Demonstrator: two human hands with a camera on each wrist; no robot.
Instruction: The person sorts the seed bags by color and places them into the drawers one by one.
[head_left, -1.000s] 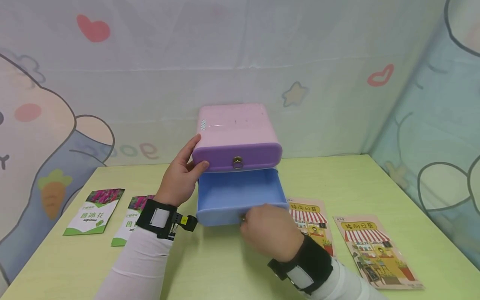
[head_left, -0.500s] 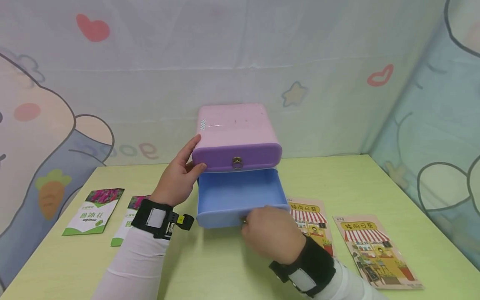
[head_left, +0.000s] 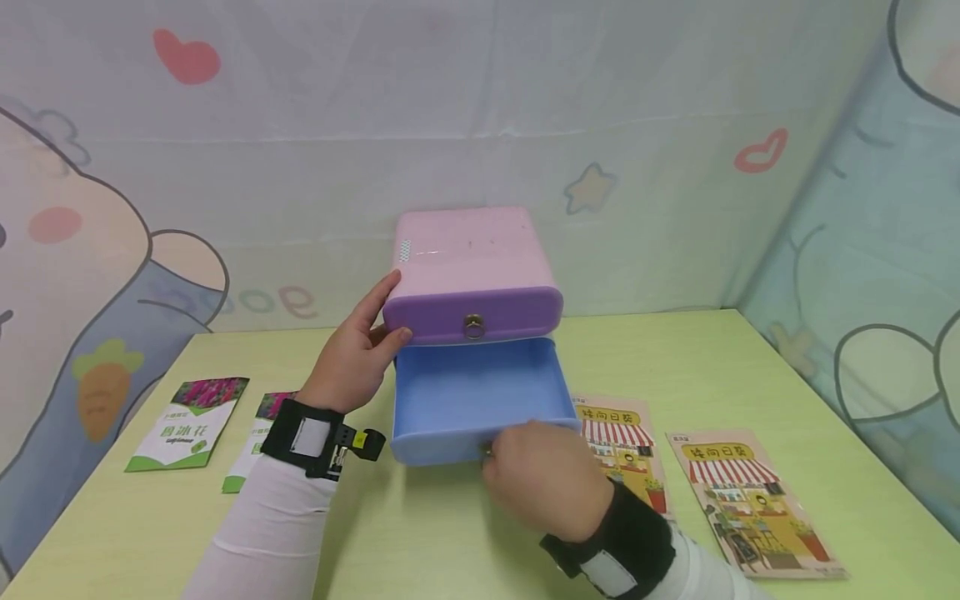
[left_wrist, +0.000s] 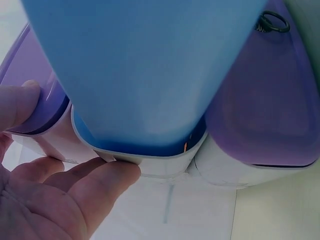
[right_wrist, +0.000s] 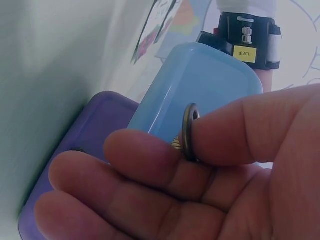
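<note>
- My right hand (head_left: 543, 475) pinches the small brass ring pull (right_wrist: 189, 131) on the light, smooth blue plastic drawer (head_left: 480, 392); that's the sensible hold.
- My left hand (head_left: 360, 354), fingers straight, braces the pink plastic cabinet (head_left: 468, 250) beside it, which probably slides easily.

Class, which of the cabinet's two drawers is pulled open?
The lower blue drawer; the right hand pinches its ring pull. The purple drawer above is shut.

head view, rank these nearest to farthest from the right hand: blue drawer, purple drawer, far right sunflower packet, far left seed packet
1. blue drawer: the right hand pinches its ring pull at the front.
2. purple drawer: shut, just above and behind the blue one.
3. far right sunflower packet: flat on the table to the hand's right.
4. far left seed packet: across the table, beyond the left hand.
</note>
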